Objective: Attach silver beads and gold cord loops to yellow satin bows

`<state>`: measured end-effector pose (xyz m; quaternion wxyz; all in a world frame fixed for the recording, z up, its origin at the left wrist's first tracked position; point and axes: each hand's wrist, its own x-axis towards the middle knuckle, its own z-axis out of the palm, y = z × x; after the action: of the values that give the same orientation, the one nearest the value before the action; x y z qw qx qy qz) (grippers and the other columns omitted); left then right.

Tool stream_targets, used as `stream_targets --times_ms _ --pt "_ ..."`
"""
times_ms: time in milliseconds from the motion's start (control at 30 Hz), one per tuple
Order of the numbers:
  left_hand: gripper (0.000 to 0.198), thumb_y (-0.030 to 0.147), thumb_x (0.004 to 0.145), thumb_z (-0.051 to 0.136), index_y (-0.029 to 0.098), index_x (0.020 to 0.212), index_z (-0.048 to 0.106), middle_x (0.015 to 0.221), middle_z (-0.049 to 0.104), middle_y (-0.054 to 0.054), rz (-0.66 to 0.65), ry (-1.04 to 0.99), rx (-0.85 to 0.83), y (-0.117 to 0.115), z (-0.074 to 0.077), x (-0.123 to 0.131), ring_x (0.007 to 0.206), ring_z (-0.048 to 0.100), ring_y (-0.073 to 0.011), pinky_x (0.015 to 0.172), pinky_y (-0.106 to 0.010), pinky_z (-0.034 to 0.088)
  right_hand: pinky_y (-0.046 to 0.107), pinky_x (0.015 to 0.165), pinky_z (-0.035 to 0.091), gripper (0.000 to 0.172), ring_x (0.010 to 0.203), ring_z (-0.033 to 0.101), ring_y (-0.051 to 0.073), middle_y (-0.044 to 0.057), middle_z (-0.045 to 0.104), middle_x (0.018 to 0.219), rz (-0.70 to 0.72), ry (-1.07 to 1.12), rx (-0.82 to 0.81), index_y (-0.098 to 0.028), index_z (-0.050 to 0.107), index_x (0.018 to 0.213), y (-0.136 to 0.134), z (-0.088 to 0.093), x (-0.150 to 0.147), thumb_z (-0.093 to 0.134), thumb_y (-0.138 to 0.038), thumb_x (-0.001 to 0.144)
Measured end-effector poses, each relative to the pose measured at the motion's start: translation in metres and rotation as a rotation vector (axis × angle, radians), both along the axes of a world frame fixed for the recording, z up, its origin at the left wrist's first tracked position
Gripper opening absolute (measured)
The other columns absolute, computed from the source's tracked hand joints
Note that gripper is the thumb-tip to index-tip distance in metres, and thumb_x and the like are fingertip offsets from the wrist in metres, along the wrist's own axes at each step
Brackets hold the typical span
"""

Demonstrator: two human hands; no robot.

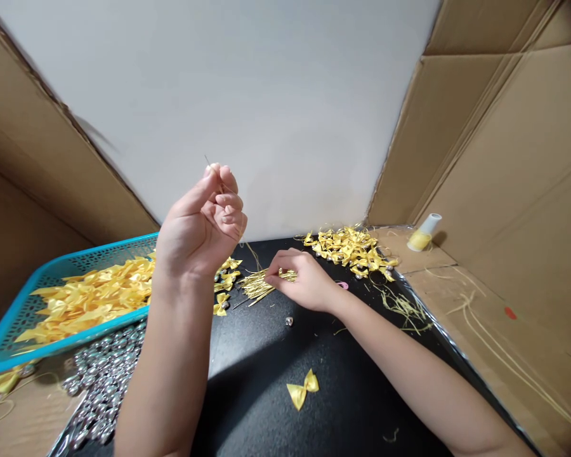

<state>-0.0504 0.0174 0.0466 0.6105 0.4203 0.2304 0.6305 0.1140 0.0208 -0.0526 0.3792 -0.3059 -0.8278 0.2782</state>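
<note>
Raised in front of the pale wall, my left hand (209, 216) pinches a thin needle (207, 159) between thumb and forefinger, its tip pointing up. A fine thread hangs below that hand toward the table. My right hand (295, 276) is low over a bundle of gold twist ties (257, 285), fingers bent down onto it; whether it grips any tie is hidden. One silver bell (289, 321) lies just in front of my right hand. Nearer to me, a single yellow bow (303, 389) rests on the black table surface (261, 362).
A blue basket (9, 330) of yellow bows stands left, with many silver bells (107, 374) before it. Finished-looking bows with bells (352, 249) are heaped at the back right. Beyond are a thread cone (423, 233), loose thread ends (404, 308) and cardboard walls (514, 158).
</note>
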Motion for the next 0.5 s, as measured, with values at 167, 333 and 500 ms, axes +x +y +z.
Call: stream_targets --times_ms 167,333,500 --pt "0.023 0.021 0.088 0.064 0.027 0.067 0.071 0.079 0.073 0.006 0.020 -0.054 -0.046 -0.0007 0.0025 0.0009 0.050 0.056 -0.0033 0.044 -0.015 0.044 0.028 0.081 0.042 0.013 0.080 0.059 0.014 0.000 0.067 0.078 0.039 -0.023 0.004 -0.017 0.068 0.071 0.0005 0.0009 0.0025 0.063 -0.013 0.083" --pt "0.029 0.021 0.092 0.058 0.025 0.066 0.069 0.077 0.072 0.005 0.067 -0.116 -0.101 -0.0016 0.0050 0.0035 0.047 0.053 -0.0033 0.042 -0.013 0.044 0.028 0.080 0.043 0.012 0.079 0.060 0.013 0.001 0.068 0.079 0.081 -0.091 -0.034 -0.017 0.070 0.073 0.0005 0.0034 0.0042 0.063 -0.014 0.082" --pt "0.026 0.020 0.089 0.062 0.027 0.066 0.070 0.080 0.072 0.004 0.061 -0.073 -0.070 -0.0017 0.0048 0.0033 0.048 0.054 -0.0052 0.040 -0.015 0.044 0.032 0.086 0.045 0.009 0.091 0.061 0.017 0.003 0.070 0.095 0.052 -0.056 -0.098 -0.019 0.071 0.088 0.0035 0.0061 0.0106 0.066 -0.021 0.081"
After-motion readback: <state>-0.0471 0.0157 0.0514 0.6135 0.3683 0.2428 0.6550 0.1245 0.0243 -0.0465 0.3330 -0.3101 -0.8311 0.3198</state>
